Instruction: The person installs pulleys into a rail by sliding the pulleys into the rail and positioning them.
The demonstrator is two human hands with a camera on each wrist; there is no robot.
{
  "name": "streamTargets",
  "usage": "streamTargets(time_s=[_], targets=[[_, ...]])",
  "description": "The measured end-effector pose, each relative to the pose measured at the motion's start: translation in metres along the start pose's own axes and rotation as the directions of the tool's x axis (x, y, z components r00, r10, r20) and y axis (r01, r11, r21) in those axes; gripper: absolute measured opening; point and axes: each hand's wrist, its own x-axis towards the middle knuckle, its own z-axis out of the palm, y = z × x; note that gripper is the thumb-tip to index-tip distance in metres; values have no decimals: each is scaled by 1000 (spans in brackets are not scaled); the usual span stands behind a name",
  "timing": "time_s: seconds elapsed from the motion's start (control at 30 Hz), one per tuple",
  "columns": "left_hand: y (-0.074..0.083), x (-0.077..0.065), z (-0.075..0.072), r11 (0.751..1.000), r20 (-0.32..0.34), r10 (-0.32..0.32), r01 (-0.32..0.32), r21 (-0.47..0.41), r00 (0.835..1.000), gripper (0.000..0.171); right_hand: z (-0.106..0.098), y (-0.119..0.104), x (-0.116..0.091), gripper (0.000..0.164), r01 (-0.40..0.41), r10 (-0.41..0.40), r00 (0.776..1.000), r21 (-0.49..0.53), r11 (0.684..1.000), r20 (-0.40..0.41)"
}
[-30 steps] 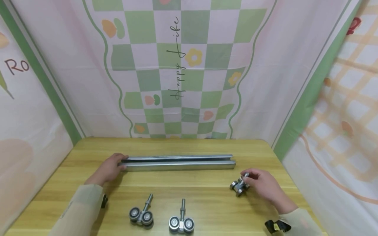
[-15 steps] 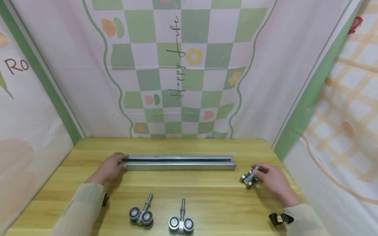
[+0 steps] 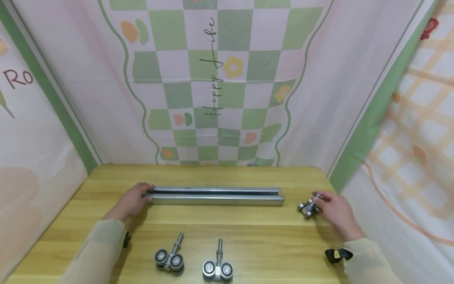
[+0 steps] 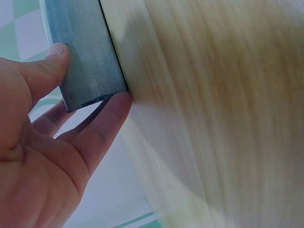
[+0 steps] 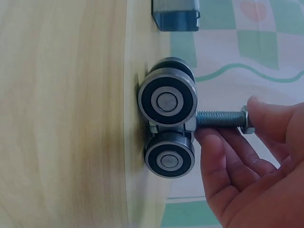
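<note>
A long metal channel rail (image 3: 216,200) with a slot along its top lies across the table. My left hand (image 3: 132,203) grips its left end; in the left wrist view the thumb (image 4: 58,59) lies on the rail's side and the other fingers reach around its end. To the right of the rail, my right hand (image 3: 338,215) holds a roller trolley (image 3: 307,209) by its threaded bolt (image 5: 221,118). The trolley's wheels (image 5: 167,100) point down at the tabletop; whether they touch it is hard to tell. The rail's right end (image 5: 176,19) faces the trolley, apart from it.
Two more roller trolleys lie near the front of the wooden table (image 3: 262,244): one (image 3: 170,260) left of centre, another (image 3: 218,271) beside it, bolts pointing away. A patterned cloth (image 3: 232,98) hangs behind the table's back edge, with more cloth at both sides.
My right hand has carried the roller trolley to the right and farther back, away from the near side of the rail. The left hand has stayed on the rail's left end.
</note>
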Motion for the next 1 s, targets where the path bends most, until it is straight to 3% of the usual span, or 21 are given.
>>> streamTargets(time_s=[0.17, 0.73, 0.83, 1.0], targets=[[0, 0, 1, 1000, -5, 13, -13, 6, 1000, 45, 1, 4, 5, 47, -16, 15, 998, -13, 1000, -58], [-2, 2, 1, 1000, 7, 9, -9, 5, 1000, 45, 4, -3, 16, 44, -159, 180, 978, 186, 970, -104], [-3, 3, 2, 1000, 1, 11, -11, 3, 1000, 45, 5, -4, 16, 44, -162, 192, 975, 238, 958, -109], [-4, 3, 3, 1000, 0, 14, -14, 4, 1000, 45, 9, -8, 17, 44, -139, 170, 979, 237, 962, -116]])
